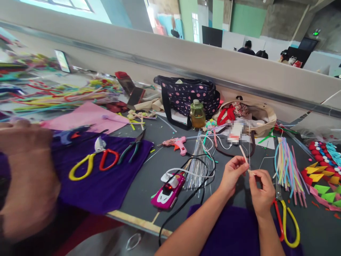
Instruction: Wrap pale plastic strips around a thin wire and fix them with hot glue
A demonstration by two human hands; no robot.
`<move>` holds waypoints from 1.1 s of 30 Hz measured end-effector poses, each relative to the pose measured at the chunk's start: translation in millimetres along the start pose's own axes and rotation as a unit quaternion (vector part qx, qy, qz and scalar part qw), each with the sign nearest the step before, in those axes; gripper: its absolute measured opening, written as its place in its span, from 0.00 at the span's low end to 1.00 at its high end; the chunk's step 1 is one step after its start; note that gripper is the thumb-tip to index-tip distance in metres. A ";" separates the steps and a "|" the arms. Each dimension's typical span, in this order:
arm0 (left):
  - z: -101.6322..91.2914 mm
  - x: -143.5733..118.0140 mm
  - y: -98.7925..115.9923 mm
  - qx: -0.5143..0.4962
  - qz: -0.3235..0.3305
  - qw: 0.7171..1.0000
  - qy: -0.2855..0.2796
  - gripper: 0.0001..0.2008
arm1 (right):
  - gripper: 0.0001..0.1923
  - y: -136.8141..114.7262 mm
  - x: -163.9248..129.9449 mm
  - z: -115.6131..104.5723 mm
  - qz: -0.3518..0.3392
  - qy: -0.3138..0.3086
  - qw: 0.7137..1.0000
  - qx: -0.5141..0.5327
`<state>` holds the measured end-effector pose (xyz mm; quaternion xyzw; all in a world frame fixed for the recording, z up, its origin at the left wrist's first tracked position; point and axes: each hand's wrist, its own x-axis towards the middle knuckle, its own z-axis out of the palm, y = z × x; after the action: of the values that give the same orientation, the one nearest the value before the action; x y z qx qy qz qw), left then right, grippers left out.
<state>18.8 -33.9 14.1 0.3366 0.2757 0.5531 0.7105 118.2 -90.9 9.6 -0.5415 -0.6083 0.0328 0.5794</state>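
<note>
My left hand and my right hand meet over the dark table, each pinching a thin pale stick that slants up and to the left. A fine wire runs up from the fingers beside the stick. Red-and-yellow scissors lie just right of my right hand. A bundle of pastel pipe cleaners lies beyond them. Purple cloth lies under my forearms.
A pink glue gun, a pink car-shaped device with cables, a second pair of scissors and pliers on purple cloth lie to the left. A dotted bag, a bottle and a tote stand behind. A blurred hand fills the left edge.
</note>
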 end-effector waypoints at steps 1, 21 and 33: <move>0.2 -0.2 -0.4 0.003 -0.002 1.000 -0.001 0.14 | 0.04 0.1 -0.2 0.2 -0.005 -0.004 1.000 -0.002; 1.7 -3.3 -2.4 -0.022 -0.051 0.997 0.055 0.14 | 0.08 8.2 -3.0 6.4 0.174 0.039 0.979 0.101; 4.5 -5.7 -1.7 -0.041 -0.053 0.998 0.020 0.11 | 0.10 6.1 3.0 10.2 0.282 0.105 0.920 0.251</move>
<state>21.9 -40.5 15.7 0.2814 0.2843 0.5322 0.7462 115.2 -80.4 4.2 -0.5281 -0.3375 0.2891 0.7236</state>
